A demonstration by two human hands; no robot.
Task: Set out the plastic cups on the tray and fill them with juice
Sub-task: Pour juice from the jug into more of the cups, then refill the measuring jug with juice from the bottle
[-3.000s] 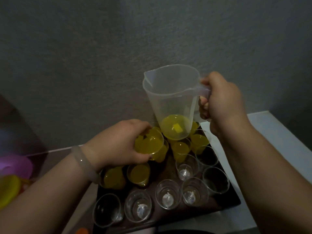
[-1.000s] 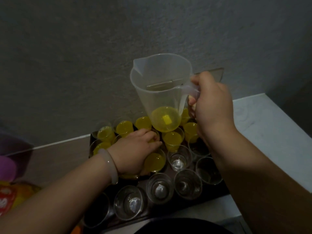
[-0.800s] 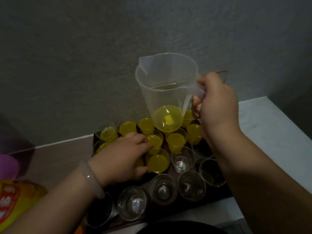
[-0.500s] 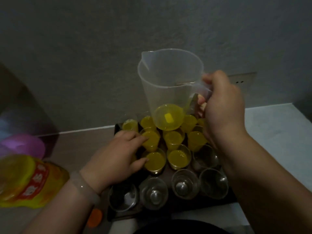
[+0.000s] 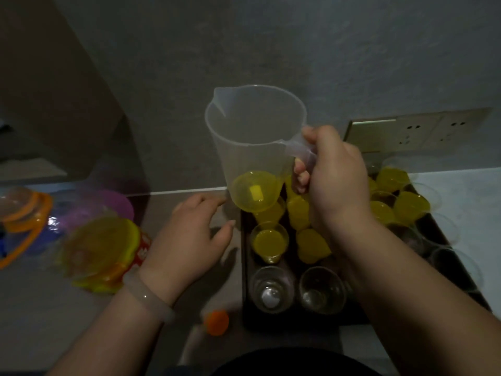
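The right hand was curled round the handle of the jug, held upright over the tray's far left corner, with a little juice in its bottom. The left hand was spread, holding nothing, over the counter, just beside the tray's left edge. Filled cups stood in the far rows and empty cups along the near edge. I judged a refill came next: the blurred bottle lay left of the left hand, the nearer one.

Grips jug handle in raised right hand, fingers curled; holds left hand low, palm down, fingers loosely spread, both forearms reaching forward
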